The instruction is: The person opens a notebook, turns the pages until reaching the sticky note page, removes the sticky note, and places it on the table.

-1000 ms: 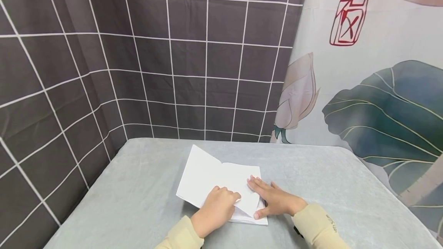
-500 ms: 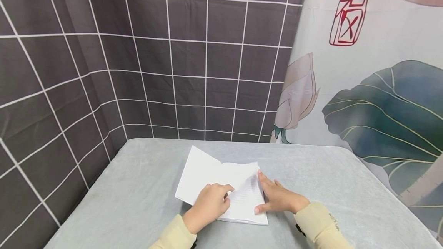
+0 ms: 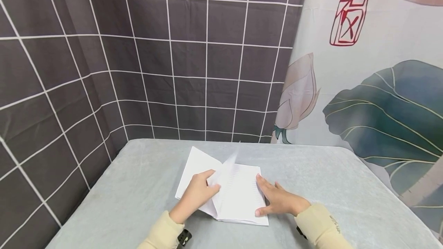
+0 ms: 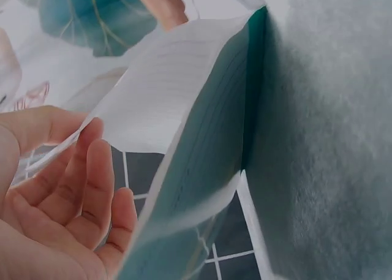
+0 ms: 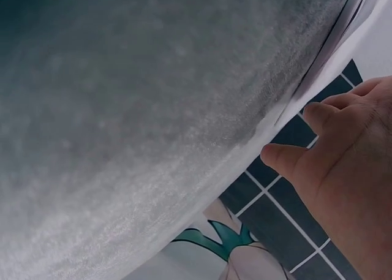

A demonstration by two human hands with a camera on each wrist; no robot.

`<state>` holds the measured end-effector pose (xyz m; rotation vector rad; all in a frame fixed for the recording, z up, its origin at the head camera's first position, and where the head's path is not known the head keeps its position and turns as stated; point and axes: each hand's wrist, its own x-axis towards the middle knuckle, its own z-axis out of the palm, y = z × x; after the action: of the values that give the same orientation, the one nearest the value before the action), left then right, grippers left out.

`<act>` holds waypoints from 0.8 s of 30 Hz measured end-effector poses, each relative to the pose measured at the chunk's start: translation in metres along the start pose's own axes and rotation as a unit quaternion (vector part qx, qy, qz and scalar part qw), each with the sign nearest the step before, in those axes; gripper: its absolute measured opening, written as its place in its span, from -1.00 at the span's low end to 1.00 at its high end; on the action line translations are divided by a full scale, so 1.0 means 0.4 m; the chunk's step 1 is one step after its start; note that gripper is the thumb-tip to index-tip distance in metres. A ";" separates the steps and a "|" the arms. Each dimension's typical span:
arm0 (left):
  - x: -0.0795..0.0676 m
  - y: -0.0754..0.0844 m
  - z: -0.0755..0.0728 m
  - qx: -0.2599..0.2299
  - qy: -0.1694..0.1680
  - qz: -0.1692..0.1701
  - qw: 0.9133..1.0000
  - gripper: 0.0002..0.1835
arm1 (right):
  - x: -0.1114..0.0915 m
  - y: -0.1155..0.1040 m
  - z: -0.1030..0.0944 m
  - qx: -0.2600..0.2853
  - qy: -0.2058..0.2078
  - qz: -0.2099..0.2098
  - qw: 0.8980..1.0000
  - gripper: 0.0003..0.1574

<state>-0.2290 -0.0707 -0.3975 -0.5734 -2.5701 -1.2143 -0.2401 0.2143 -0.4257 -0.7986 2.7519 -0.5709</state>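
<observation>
While the room's mostly fabric, there's plenty to look at. The table (image 3: pixel 138 206) wears a pale grey cloth with rounded far corners. Behind it and along the left hangs a dark curtain (image 3: pixel 187 60) with a white grid, and on the right a white one has a big blue-green leaf (image 3: pixel 384 107), a pinkish bud (image 3: pixel 297 95) and a red seal-type mark (image 3: pixel 349 14).

The book (image 3: pixel 243 206) lies spread on the table, near the front and around the middle, sitting a bit crooked. It's white, with faint lines running across the right side. One page (image 3: pixel 226 180) stands up from about the middle, kind of see-through at the top.

The left hand (image 3: pixel 197 193) has that page pinched by its edge. The right hand (image 3: pixel 277 199) isn't gripping anything, fingers pretty straight, just resting along the book's right edge with the thumb lower down. Both sleeves (image 3: pixel 162 231) are cream, and there's a black band (image 3: pixel 184 237) at the left wrist.

From the head you can't really make out the pinch, but the left wrist cam shows the fingertips meeting on the paper. It also catches a dark green strip (image 4: pixel 254 78) low on the book, which looks all white from above. The right wrist cam is mostly fuzzy cloth, with the hand off to one side.
</observation>
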 end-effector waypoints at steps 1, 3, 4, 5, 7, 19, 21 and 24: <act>0.002 -0.006 -0.004 -0.006 0.009 -0.005 1.000 -0.74 | 0.000 0.000 0.000 0.001 -0.002 0.000 1.000 0.47; 0.006 -0.016 -0.013 -0.018 0.028 -0.016 0.999 -0.71 | 0.000 0.001 0.000 0.002 -0.006 -0.001 1.000 0.46; 0.008 -0.021 -0.017 -0.021 0.039 -0.021 0.999 -0.69 | 0.000 0.001 0.000 0.002 -0.008 -0.002 1.000 0.45; 0.010 -0.026 -0.022 -0.023 0.046 -0.023 0.998 -0.68 | 0.000 0.001 0.000 0.002 -0.011 -0.003 1.000 0.45; 0.014 -0.035 -0.031 -0.041 0.055 -0.038 0.997 -0.67 | 0.000 0.002 0.001 0.001 -0.013 -0.004 1.000 0.43; 0.024 -0.080 -0.075 -0.060 0.068 -0.100 0.991 -0.64 | 0.002 -0.003 0.004 -0.007 -0.017 -0.019 1.000 0.39; 0.026 -0.088 -0.078 -0.061 0.071 -0.105 0.990 -0.65 | 0.003 -0.003 0.004 -0.005 -0.019 -0.021 1.000 0.39; 0.029 -0.097 -0.083 -0.064 0.076 -0.106 0.989 -0.66 | 0.005 -0.004 0.004 -0.002 -0.018 -0.024 1.000 0.38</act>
<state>-0.2550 -0.1161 -0.3988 -0.2251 -2.4864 -1.4386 -0.2404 0.2114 -0.4268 -0.8706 2.7080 -0.5559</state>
